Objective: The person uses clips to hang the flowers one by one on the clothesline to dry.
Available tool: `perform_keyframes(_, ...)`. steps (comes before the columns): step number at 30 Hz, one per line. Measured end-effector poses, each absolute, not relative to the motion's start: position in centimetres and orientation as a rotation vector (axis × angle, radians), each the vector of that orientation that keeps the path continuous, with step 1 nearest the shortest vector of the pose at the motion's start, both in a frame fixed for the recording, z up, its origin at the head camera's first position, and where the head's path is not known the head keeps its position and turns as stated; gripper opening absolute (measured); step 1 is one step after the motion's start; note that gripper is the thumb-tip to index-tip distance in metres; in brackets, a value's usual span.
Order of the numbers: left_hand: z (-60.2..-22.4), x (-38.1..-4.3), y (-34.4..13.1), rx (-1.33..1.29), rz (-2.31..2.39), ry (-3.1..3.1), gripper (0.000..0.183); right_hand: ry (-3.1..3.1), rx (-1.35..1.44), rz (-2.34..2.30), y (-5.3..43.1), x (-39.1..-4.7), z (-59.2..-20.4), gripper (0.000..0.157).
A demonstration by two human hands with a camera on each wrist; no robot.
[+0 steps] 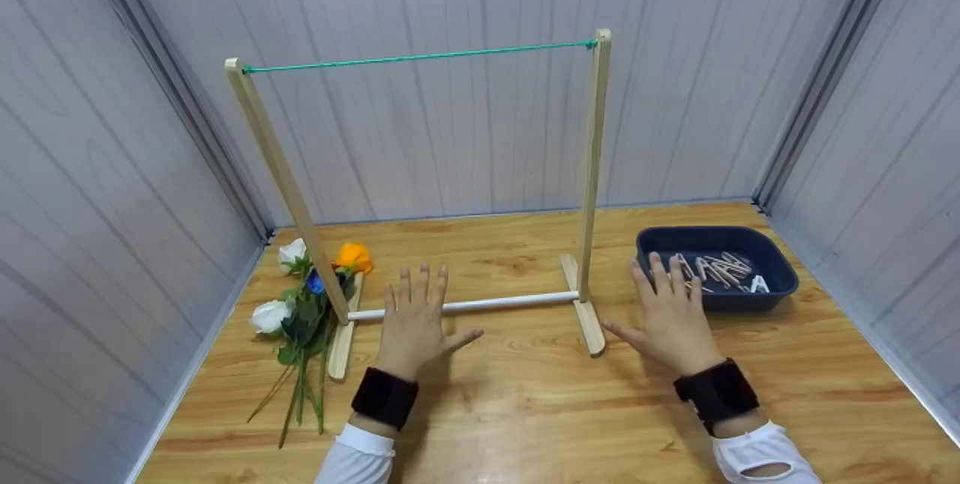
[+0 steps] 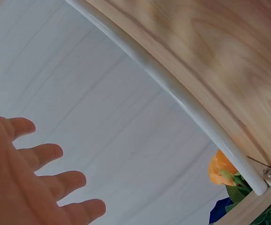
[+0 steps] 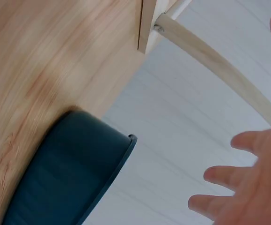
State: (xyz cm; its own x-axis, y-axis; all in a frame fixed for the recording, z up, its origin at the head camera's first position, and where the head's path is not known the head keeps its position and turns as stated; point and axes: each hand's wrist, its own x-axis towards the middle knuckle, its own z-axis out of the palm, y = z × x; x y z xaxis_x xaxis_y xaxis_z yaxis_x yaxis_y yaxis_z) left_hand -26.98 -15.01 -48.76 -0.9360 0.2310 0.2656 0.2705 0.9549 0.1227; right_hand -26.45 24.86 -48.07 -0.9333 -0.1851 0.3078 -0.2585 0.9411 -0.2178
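Observation:
My left hand [image 1: 414,326] is held palm down with straight, spread fingers, overlapping the white crossbar [image 1: 510,304] of a wooden frame in the head view. Nothing is in it. My right hand [image 1: 671,319], equally spread and holding nothing, overlaps the near left corner of a dark blue basin [image 1: 786,296]. Inside that basin lie several small wooden clothespins [image 1: 724,272] and a white clip [image 1: 759,284]. A green string [image 1: 420,58] is tied between the tops of the frame's two posts. The right post [image 3: 219,63] and the basin's side [image 3: 74,164] show in the right wrist view.
Artificial flowers lie by the frame's left foot [image 1: 341,349]: white roses [image 1: 271,316], an orange bloom [image 1: 354,257] and a blue one [image 1: 315,281], their stems [image 1: 301,394] pointing toward me. Pale panel walls [image 1: 480,139] enclose the wooden tabletop [image 1: 540,409] at the back and sides.

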Motion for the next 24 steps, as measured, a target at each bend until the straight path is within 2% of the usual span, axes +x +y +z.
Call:
perform_keyframes(6,-47.9,-26.7,-15.9,-0.345,-0.282,-2.836,0.115,-2.695,0.418,0.539,24.2,-27.1,-47.9,0.098)
perform_keyframes(14,-45.8,-27.1,-19.3,-0.336,-0.391,-2.559,0.084,-2.588,0.486,0.856,23.2,-28.5,-46.5,0.089)
perform_keyframes(20,-44.1,-27.3,-23.0,-0.253,-0.591,-2.318,0.069,-2.593,0.478,0.986,22.4,-29.6,-45.5,0.081)
perform_keyframes(24,-42.8,-27.4,-25.2,-0.093,-0.693,-2.250,0.066,-2.604,0.458,1.091,22.0,-30.3,-45.3,0.078)
